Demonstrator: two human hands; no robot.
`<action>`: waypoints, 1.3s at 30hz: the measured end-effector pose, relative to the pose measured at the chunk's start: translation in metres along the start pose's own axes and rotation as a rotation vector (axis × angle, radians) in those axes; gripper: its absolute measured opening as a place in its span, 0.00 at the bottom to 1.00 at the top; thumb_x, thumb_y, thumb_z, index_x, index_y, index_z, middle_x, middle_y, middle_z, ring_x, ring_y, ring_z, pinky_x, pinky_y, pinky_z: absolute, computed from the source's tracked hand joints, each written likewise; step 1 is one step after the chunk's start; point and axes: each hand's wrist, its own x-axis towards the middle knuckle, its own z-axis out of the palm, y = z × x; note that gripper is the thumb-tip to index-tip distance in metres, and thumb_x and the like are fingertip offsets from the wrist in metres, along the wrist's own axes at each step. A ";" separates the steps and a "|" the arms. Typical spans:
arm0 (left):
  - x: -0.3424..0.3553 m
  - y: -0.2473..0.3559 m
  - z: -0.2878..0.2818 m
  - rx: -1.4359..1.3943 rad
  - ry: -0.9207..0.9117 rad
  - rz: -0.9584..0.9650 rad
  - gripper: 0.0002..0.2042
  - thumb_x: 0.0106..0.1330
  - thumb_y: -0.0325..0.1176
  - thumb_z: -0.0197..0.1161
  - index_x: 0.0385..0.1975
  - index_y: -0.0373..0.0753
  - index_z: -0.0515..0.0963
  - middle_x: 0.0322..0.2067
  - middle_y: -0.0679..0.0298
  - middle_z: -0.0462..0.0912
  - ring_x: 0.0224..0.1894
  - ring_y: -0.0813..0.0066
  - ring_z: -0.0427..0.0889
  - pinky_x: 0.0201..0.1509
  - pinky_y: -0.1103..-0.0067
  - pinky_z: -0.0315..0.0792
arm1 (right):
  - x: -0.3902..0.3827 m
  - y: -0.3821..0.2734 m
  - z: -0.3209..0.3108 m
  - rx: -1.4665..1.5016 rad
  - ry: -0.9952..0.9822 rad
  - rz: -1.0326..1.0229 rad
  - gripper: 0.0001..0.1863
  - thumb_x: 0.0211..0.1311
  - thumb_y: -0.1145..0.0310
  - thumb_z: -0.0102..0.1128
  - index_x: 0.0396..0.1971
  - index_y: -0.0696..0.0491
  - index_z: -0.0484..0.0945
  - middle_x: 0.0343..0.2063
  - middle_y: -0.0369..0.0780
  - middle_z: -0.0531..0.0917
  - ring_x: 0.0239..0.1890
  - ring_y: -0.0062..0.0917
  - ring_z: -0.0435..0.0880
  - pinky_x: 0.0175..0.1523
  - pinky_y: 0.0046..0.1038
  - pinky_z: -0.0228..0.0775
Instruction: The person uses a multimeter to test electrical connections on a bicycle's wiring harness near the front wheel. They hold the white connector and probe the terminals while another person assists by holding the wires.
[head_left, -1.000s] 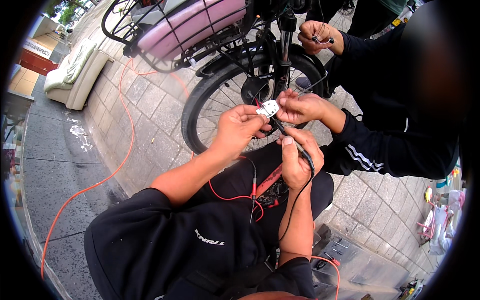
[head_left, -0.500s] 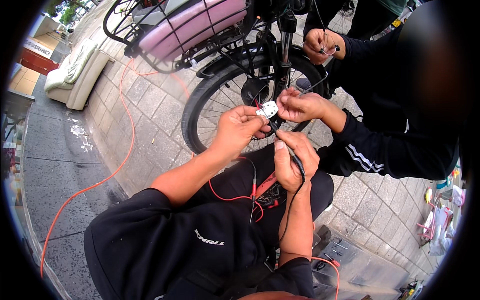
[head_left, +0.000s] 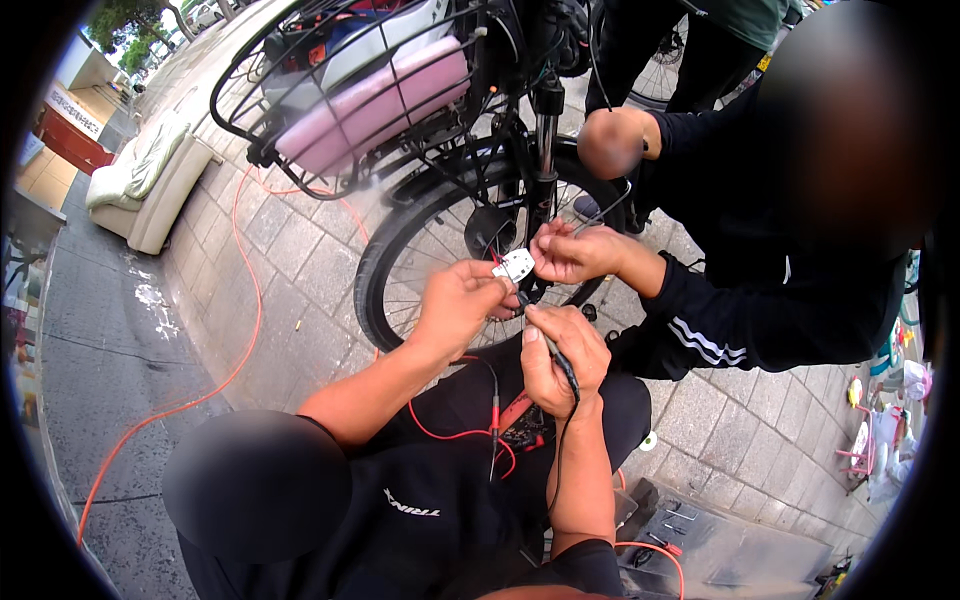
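My left hand (head_left: 462,303) pinches a small white board (head_left: 515,264) with dark holes, in front of the bicycle wheel (head_left: 372,290). My right hand (head_left: 568,362) grips a black test probe (head_left: 560,362) like a pen. Its tip end is close below the board; whether they touch, I cannot tell. From the right, a co-worker's hand (head_left: 572,252) reaches in with its fingertips at the board's right edge. A red test probe (head_left: 495,415) with a red lead lies over my lap, beside a partly hidden red and black meter (head_left: 522,425).
The bicycle's black wire basket (head_left: 235,112) holds a pink block (head_left: 375,105). A co-worker in dark sleeves (head_left: 790,325) crouches at the right. An orange cable (head_left: 255,330) crosses the paving. A pale sofa (head_left: 150,195) stands at the left; a tool tray (head_left: 735,540) lies at the lower right.
Both my hands and the board sit slightly lower and further left in view, as do the wheel and the co-worker's near hand. My grips on board and probe are unchanged.
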 end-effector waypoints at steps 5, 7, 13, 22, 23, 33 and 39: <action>0.003 0.002 0.001 -0.026 -0.010 -0.008 0.09 0.68 0.21 0.63 0.45 0.27 0.75 0.37 0.54 0.87 0.35 0.72 0.87 0.38 0.78 0.85 | 0.003 -0.001 0.001 -0.014 0.027 -0.001 0.11 0.53 0.85 0.61 0.38 0.64 0.83 0.31 0.48 0.87 0.30 0.35 0.87 0.37 0.29 0.79; 0.003 0.002 0.001 -0.036 -0.012 -0.008 0.09 0.68 0.21 0.64 0.45 0.27 0.75 0.37 0.54 0.87 0.35 0.73 0.87 0.38 0.78 0.85 | 0.003 -0.001 0.001 -0.020 0.033 -0.003 0.12 0.52 0.85 0.62 0.38 0.63 0.83 0.31 0.48 0.87 0.30 0.35 0.87 0.37 0.30 0.79; 0.001 0.003 0.002 -0.025 0.000 -0.010 0.09 0.67 0.22 0.64 0.44 0.28 0.76 0.36 0.56 0.87 0.34 0.73 0.86 0.37 0.78 0.84 | 0.000 0.002 0.000 -0.031 0.038 0.000 0.13 0.52 0.85 0.62 0.39 0.62 0.83 0.31 0.48 0.87 0.30 0.35 0.87 0.37 0.29 0.80; 0.002 0.002 0.001 -0.048 -0.019 0.001 0.08 0.68 0.22 0.64 0.44 0.29 0.76 0.36 0.56 0.87 0.34 0.73 0.87 0.37 0.78 0.84 | -0.002 0.005 0.004 -0.020 0.066 -0.014 0.13 0.51 0.83 0.63 0.39 0.60 0.82 0.30 0.46 0.86 0.27 0.37 0.85 0.36 0.33 0.78; 0.001 0.002 0.002 -0.046 -0.018 0.001 0.08 0.68 0.22 0.64 0.44 0.29 0.76 0.36 0.56 0.87 0.34 0.73 0.87 0.37 0.78 0.84 | -0.002 0.005 0.004 -0.022 0.068 -0.018 0.13 0.51 0.83 0.63 0.39 0.60 0.82 0.30 0.46 0.86 0.27 0.37 0.84 0.35 0.33 0.78; 0.003 -0.001 0.001 -0.041 -0.023 0.015 0.08 0.68 0.22 0.64 0.44 0.30 0.76 0.35 0.58 0.87 0.33 0.74 0.86 0.36 0.78 0.84 | -0.002 0.006 0.004 -0.024 0.070 -0.029 0.13 0.52 0.84 0.63 0.39 0.61 0.82 0.31 0.47 0.86 0.29 0.37 0.85 0.36 0.32 0.78; 0.003 -0.001 0.004 -0.049 -0.024 0.023 0.08 0.68 0.21 0.63 0.44 0.29 0.76 0.35 0.58 0.86 0.33 0.74 0.86 0.36 0.79 0.84 | -0.003 0.002 0.000 -0.016 0.055 -0.010 0.12 0.54 0.85 0.63 0.40 0.62 0.82 0.32 0.48 0.87 0.31 0.35 0.87 0.38 0.30 0.79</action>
